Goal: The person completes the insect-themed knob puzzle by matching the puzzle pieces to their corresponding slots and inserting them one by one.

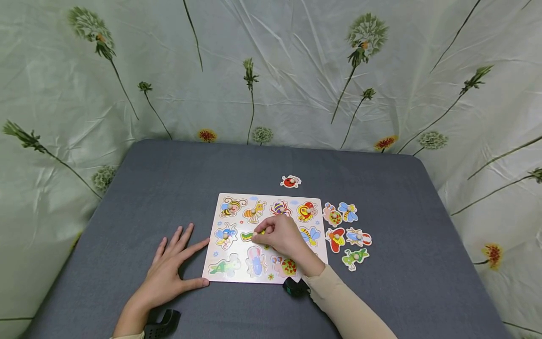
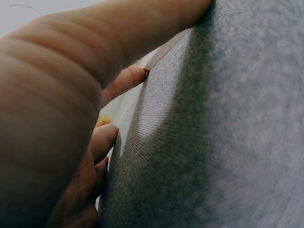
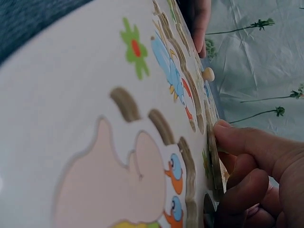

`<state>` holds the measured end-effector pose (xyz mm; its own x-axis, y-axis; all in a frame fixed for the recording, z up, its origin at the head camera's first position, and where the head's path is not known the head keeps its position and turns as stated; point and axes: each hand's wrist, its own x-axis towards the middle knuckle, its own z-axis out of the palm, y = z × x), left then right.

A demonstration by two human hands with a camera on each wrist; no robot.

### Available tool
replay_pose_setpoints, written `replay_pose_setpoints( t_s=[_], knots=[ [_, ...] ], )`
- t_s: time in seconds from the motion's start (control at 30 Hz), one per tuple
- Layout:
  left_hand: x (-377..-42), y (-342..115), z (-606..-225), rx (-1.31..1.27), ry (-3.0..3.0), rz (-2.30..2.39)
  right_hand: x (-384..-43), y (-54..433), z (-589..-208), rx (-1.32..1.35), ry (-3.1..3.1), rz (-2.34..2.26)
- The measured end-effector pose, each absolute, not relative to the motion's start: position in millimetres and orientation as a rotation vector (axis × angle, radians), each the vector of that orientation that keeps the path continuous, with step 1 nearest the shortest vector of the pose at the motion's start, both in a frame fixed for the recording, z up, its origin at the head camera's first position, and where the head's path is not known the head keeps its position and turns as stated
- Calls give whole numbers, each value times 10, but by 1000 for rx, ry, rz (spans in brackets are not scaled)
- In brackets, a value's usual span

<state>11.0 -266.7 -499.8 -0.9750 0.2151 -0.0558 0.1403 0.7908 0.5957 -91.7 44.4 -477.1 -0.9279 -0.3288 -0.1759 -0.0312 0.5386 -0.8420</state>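
Spread wide, the left hand (image 1: pixel 169 270) touches the left edge of the puzzle board (image 1: pixel 237 278), the right hand (image 1: pixel 282 237) pinches a green caterpillar piece (image 1: pixel 246 236) at its middle row, and a ladybird piece (image 1: pixel 290 181) lies beyond.

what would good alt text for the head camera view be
A person's right hand pinches a green piece over a bug puzzle board on a gray table, while their left hand touches the board's left edge. Five loose pieces lie along its right side, and a ladybug piece lies beyond its far edge.
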Motion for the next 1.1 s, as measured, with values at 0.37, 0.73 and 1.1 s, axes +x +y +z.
replay_pose_setpoints(
  t_s=[0.37,0.73,1.1],
  knots=[
    [102,-2663,-4975,293,2867,932,-921,449,-4762,-296,2462,-1320],
    [110,-2661,-4985,295,2862,934,-912,443,-4769,-310,2468,-1290],
    [110,-2660,-4998,292,2859,934,-931,468,-4731,-337,2443,-1267]
  ],
)
